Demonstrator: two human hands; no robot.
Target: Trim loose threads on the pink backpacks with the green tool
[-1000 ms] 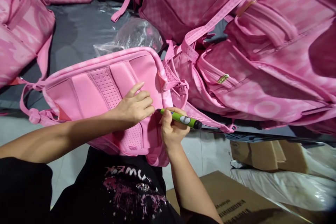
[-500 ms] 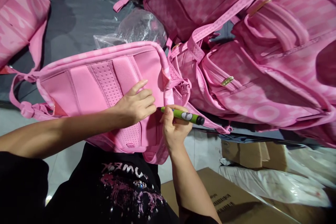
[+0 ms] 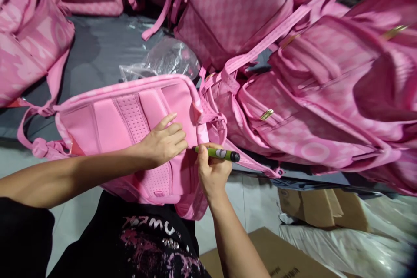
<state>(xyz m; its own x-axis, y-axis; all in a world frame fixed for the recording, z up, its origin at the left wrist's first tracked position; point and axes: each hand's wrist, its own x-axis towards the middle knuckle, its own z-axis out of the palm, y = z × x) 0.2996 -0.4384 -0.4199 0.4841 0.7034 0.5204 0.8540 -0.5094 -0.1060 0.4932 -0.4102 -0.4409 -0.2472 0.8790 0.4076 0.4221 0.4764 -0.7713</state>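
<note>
A pink backpack [image 3: 107, 126] lies with its padded back panel facing up, at the near edge of the dark surface. My left hand [image 3: 166, 141] rests on the panel, fingers slightly spread and pressing on the fabric. Just right of it, my right hand [image 3: 213, 171] grips a green marker [image 3: 216, 153] with a black end. The marker's tip points left at the backpack, close to my left fingertips; whether it touches the fabric cannot be made out.
Other pink backpacks [image 3: 312, 108] crowd the right side and the back, with another [image 3: 32, 39] at the left. Clear plastic [image 3: 172, 58] lies behind the panel. Cardboard boxes [image 3: 280, 256] and white plastic sacks [image 3: 332, 243] are on the floor at lower right.
The view has shifted, so the backpack and both hands appear lower and the other bags show more at the top. My hands keep nearly the same pose on the bag and marker.
</note>
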